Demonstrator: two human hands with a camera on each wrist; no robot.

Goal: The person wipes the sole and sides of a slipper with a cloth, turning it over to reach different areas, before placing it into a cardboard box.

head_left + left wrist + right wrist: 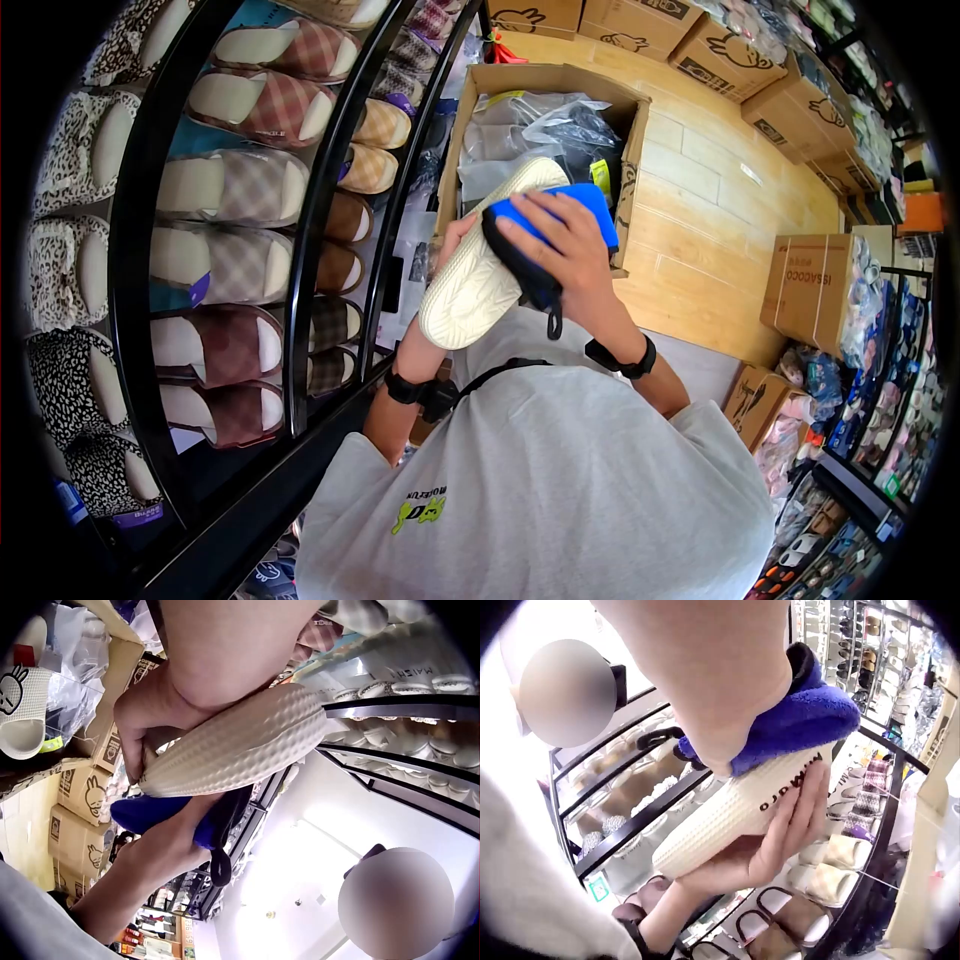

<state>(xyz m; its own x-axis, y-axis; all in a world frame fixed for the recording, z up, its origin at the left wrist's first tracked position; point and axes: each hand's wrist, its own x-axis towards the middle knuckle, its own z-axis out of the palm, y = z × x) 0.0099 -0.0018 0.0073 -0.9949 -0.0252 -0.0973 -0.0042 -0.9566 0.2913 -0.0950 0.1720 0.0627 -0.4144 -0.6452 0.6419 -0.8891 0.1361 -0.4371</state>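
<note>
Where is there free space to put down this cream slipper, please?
The bare wooden floor, bordered by the open carton, the rabbit-print cartons and the ISSACOCO carton, looks roomiest. It is crowded inside the open carton, filled with plastic-wrapped goods, and on the left rack, where slippers stand close together.

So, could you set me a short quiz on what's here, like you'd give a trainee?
1. Multiple choice. The pad in the right hand is:
a) red
b) blue
c) green

2. True or false? The slipper in the left hand has a smooth sole with no pattern.

3. Fill in the blank. The top of the cardboard box just beyond the hands is ____ (open or closed).

Key: 1. b; 2. false, the sole is patterned; 3. open
</note>
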